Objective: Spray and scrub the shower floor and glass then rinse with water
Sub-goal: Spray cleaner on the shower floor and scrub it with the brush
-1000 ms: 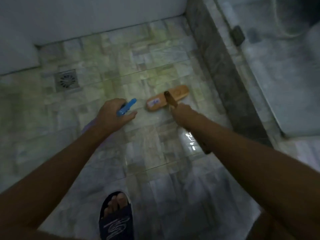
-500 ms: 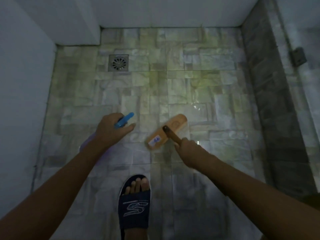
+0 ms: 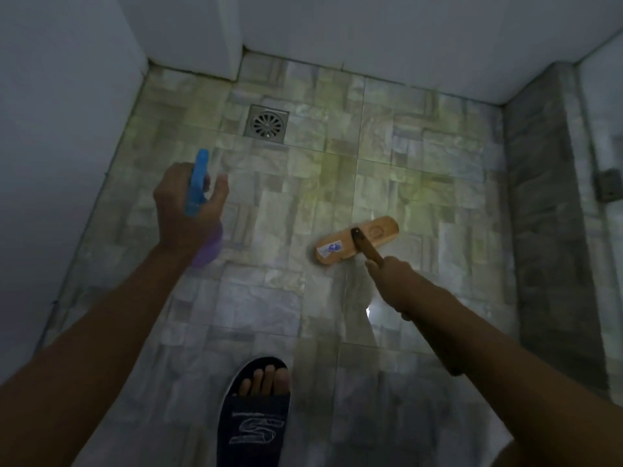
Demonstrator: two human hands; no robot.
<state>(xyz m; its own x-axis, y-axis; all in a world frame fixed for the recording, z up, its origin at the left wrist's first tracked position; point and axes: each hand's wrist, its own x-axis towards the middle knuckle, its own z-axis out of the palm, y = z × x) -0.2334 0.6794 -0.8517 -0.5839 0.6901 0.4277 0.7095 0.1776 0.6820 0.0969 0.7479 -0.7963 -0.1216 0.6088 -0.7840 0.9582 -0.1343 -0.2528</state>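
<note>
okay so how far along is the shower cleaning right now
Mid-scrub, it seems. Done: hard to judge; the floor shows only a wet-looking glint. In hand: the left hand holds the spray bottle, and the right hand has the brush on the tiles. Left: no running water shows, so glass and rinsing.

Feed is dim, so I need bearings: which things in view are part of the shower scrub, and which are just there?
In use: spray bottle in left hand; scrub brush in right hand; tiled floor.

Just there: floor drain; slipper; wall fitting.
</note>
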